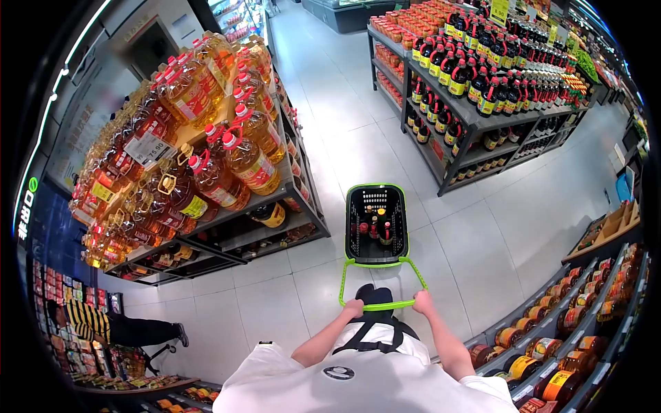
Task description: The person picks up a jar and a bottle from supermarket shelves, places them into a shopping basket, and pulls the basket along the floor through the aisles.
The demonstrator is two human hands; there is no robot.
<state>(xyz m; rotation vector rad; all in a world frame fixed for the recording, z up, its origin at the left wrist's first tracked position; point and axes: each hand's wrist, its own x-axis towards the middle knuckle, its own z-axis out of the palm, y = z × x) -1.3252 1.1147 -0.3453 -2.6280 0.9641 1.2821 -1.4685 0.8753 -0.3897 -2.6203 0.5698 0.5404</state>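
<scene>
A black shopping basket (354, 237) with a green rim stands on the floor in front of me. Several bottles (376, 226) with red and yellow caps are inside it. Its green handle (387, 305) is pulled up toward my body. At the handle's left end, my left hand (354, 308) is wrapped round the bar. My right hand (423, 301) grips the right end. Below the bar, a dark shoe and dark straps on my white shirt show.
On the left stands a shelf unit (289, 234) stacked with large oil bottles (251, 162). Another rack (475, 127) at the upper right holds dark sauce bottles (487, 96). Shelves of jars (544, 347) line the lower right. A person (131, 330) in a striped top is at the lower left.
</scene>
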